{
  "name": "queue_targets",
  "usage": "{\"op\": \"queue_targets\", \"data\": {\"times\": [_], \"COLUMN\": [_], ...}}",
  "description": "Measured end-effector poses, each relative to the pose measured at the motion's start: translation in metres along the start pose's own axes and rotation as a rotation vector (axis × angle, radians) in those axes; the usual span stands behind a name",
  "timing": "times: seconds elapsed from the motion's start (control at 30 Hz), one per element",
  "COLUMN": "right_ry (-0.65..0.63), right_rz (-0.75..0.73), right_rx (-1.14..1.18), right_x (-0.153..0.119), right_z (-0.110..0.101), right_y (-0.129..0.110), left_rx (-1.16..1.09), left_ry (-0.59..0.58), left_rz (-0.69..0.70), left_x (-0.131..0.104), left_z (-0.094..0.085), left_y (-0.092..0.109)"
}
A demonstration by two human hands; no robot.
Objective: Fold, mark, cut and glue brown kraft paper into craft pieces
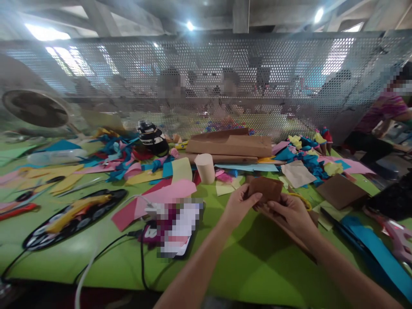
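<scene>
Between my two hands is a piece of brown paper (pixel 266 190), held above the green table (pixel 225 274). My left hand (pixel 238 205) pinches its left side with the thumb on top. My right hand (pixel 291 211) grips the lower right side, thumb and fingers closed on it. A longer brown strip slants down to the right beneath my right hand. Part of a yellow ring-shaped item (pixel 302 199) shows just behind my right hand. A cream roll (pixel 205 168) stands upright beyond my left hand.
A phone (pixel 185 231) and cables lie left of my forearms. Brown paper sheets (pixel 228 146) and coloured scraps line the back. Blue paper (pixel 380 249), a dark long tool and a pink glue gun (pixel 397 238) sit right. A fan (pixel 35 108) stands far left; a person (pixel 380 111) is at right.
</scene>
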State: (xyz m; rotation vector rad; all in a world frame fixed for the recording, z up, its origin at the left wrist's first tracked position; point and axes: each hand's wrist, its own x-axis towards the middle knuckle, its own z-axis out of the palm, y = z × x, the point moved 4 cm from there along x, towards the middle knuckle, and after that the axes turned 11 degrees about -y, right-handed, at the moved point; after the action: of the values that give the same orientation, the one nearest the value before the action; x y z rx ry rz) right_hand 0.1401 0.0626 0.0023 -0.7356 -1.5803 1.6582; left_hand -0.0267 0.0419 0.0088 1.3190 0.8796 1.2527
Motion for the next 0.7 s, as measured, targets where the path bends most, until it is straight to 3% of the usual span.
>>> {"op": "queue_targets", "data": {"times": [0.3, 0.47, 0.57, 0.7], "right_ry": [-0.034, -0.043, 0.028, 0.15], "right_rz": [0.021, 0.015, -0.031, -0.055], "right_rx": [-0.042, 0.046, 0.101, 0.109], "right_x": [0.003, 0.002, 0.001, 0.0], "right_z": [-0.006, -0.003, -0.009, -0.016], "right_y": [0.013, 0.007, 0.007, 0.01], "left_rx": [-0.049, 0.107, 0.184, 0.063], "left_ry": [0.009, -0.021, -0.052, -0.047], "left_rz": [0.001, -0.022, -0.03, -0.032], "left_x": [0.002, 0.0, -0.001, -0.001], "left_z": [0.0, -0.003, -0.003, 0.002], "left_y": [0.002, -0.003, -0.005, -0.006]}}
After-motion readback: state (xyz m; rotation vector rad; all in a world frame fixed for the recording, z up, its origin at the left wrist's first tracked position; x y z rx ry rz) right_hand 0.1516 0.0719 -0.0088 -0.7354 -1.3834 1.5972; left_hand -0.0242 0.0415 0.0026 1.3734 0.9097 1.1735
